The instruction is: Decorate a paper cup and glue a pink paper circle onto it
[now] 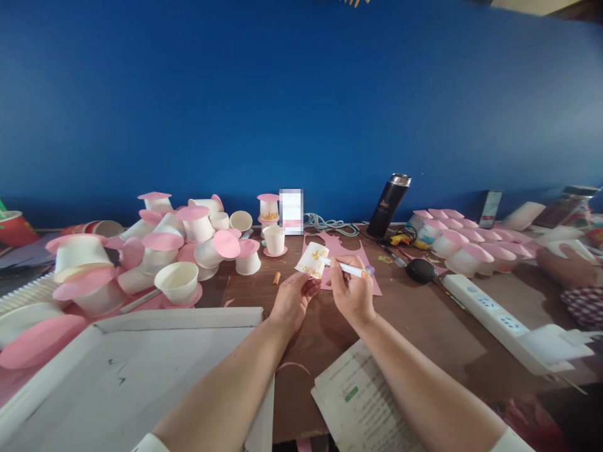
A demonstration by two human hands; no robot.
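Head view: left hand (293, 301) holds the paper cup (311, 257), right hand (353, 292) the pen (349, 269); strokes are best light and steady.

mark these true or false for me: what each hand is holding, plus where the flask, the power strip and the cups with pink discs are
1. The right hand holds a white marker. True.
2. The black flask is to the right of both hands. True.
3. The left hand holds the black flask. False: it holds a white cup with yellow markings.
4. The power strip is to the left of the hands. False: it is to their right.
5. Cups with pink discs are to the left of the hands. True.
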